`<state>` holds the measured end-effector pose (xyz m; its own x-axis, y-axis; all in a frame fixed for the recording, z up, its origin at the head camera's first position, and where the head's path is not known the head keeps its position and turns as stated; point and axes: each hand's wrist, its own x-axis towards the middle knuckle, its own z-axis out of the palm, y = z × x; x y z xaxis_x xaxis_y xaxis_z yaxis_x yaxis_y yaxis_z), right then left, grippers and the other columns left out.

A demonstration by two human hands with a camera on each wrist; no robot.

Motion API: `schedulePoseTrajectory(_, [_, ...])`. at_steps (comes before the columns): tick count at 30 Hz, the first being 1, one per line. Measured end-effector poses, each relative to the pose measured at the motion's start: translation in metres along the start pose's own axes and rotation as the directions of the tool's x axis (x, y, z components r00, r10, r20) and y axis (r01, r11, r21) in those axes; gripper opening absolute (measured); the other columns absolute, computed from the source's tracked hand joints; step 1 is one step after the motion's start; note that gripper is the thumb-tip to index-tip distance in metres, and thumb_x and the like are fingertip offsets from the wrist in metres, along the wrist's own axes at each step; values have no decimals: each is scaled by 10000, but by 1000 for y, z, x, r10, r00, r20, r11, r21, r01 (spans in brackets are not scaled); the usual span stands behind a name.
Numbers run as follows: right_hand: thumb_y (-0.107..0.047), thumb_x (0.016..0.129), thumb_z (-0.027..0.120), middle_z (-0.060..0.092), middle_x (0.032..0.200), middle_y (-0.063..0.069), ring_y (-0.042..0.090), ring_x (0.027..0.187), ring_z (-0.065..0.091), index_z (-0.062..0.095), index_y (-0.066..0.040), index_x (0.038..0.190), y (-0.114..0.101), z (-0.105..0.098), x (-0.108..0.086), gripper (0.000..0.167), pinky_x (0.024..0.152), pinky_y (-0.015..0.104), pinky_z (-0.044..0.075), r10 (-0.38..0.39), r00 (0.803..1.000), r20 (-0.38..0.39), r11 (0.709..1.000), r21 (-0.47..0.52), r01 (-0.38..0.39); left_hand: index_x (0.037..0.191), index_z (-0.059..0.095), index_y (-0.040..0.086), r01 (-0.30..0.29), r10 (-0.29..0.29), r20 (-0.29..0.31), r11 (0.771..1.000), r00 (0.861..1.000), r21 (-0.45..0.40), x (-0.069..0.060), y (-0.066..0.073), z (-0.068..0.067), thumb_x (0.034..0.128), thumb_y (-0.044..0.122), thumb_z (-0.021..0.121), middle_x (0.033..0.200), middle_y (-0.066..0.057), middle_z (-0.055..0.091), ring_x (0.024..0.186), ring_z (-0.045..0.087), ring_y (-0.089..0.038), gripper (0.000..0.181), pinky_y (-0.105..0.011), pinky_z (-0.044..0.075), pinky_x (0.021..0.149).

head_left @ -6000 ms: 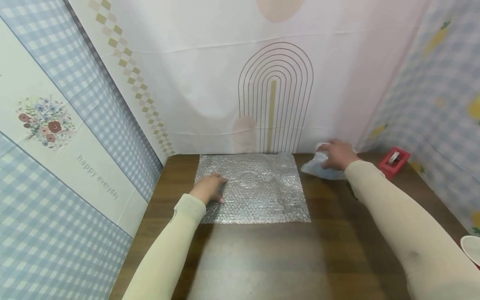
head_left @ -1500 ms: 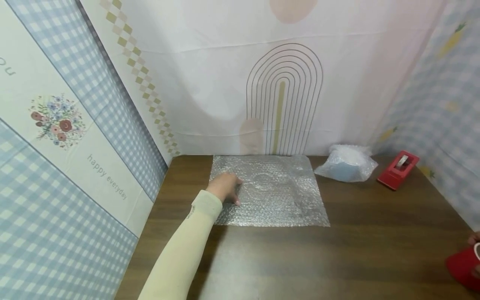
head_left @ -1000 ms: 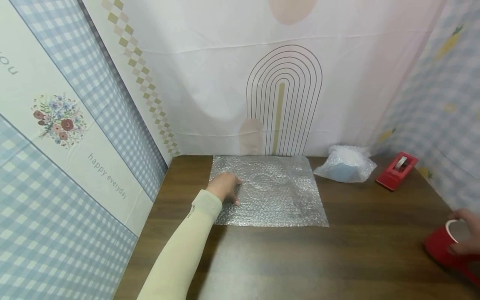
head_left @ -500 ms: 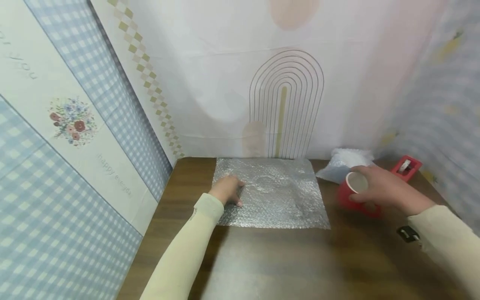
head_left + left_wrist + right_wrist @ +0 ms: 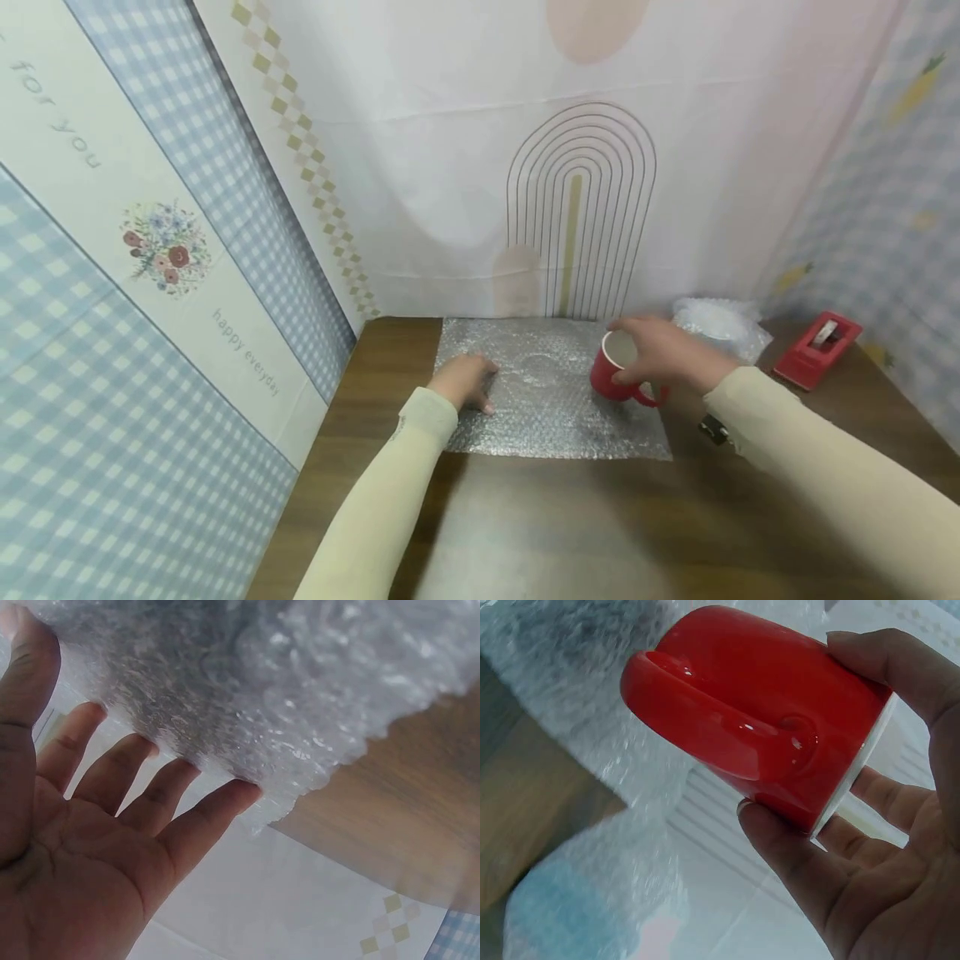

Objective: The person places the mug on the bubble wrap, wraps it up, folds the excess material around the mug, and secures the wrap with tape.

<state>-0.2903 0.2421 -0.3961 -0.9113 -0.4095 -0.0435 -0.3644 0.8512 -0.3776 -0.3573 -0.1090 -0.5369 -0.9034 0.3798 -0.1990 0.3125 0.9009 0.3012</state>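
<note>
A sheet of bubble wrap (image 5: 540,425) lies on the wooden table against the back cloth. On its left part rests my left hand (image 5: 462,382); in the left wrist view its fingers (image 5: 176,787) are spread and touch the edge of the sheet. My right hand (image 5: 671,354) grips a red mug (image 5: 611,379) near its pale rim, over the right part of the sheet. The right wrist view shows the mug's handle (image 5: 705,727) free of the fingers. From the frames I cannot tell whether the mug's base touches the wrap.
Behind my right hand, a bubble-wrapped bluish thing (image 5: 723,325) stands at the back right. A red tape dispenser (image 5: 813,354) is to the right of it. Patterned cloths hang at the back (image 5: 435,167) and both sides. Bare table (image 5: 540,525) lies in front of the sheet.
My right hand, which set down the wrapped thing earlier, has brought the red mug from the far right edge leftward onto or over the bubble wrap. The left hand stays on the sheet.
</note>
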Motion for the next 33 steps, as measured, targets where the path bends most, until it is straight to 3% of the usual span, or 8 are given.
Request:
schedulePoseTrajectory(3, [-273,814,984,704,1424,334,483,1235,711,623,35,1530,-6,8,14,859,911,615,676,-15,1000,15,1000,20,14,1557,693,130,5,-5,3,1000,1000,-1,-20,15,-15,750,308,1021,1644,-126,669,1558,613,-385,889,-570,474,1339])
schedulePoseTrajectory(6, [-276,826,979,713,1412,314,464,1220,724,588,37,1562,-11,16,29,890,919,608,682,-3,1000,26,999,37,2,1562,687,126,17,-17,0,1000,1000,-3,-27,20,-19,764,286,1007,1654,-129,659,1568,604,-384,874,-537,472,1347])
schedulePoseTrajectory(8, [-277,828,974,712,1411,316,458,1221,722,562,64,1571,-14,22,40,915,944,605,676,-10,1000,19,999,34,9,1563,687,140,22,-22,0,1000,1000,-7,-26,20,-19,765,282,1008,1656,-121,659,1573,601,-379,873,-539,469,1350])
schedulePoseTrajectory(12, [-302,842,960,692,1448,324,458,1251,711,542,77,1585,-20,38,59,932,983,605,663,-10,1000,5,1000,13,10,1541,698,173,-6,6,-22,1000,1000,2,-5,1,1,727,341,1032,1602,-104,708,1519,651,-362,896,-540,518,1306])
schedulePoseTrajectory(15, [-310,864,950,670,1492,330,457,1267,710,532,65,1605,-26,46,70,929,991,603,660,-12,1000,6,1000,11,12,1500,711,151,-27,27,-46,1000,999,8,-5,3,1,707,329,1042,1538,-123,748,1460,692,-373,877,-523,554,1271])
schedulePoseTrajectory(17, [-302,886,941,649,1528,326,458,1289,708,521,47,1623,-29,49,77,918,1007,609,660,-8,1000,11,1000,5,8,1487,712,121,-12,12,-29,1000,1000,2,-20,21,-16,729,257,1043,1531,-150,747,1455,690,-407,838,-549,547,1274])
schedulePoseTrajectory(27, [-330,915,938,527,1665,328,481,1425,655,451,30,1683,-40,65,96,978,1159,644,608,-14,996,93,1000,-25,16,1371,748,166,-47,49,-64,998,997,30,2,0,4,623,321,1100,1375,-141,817,1271,771,-404,841,-595,637,1103])
schedulePoseTrajectory(33, [-273,888,961,619,1578,277,440,1380,684,526,-3,1630,-41,67,106,902,1128,600,631,-48,994,96,998,-46,52,1380,746,147,-28,31,-72,999,997,36,-12,14,-11,651,299,1097,1393,-163,806,1309,757,-408,823,-595,622,1133])
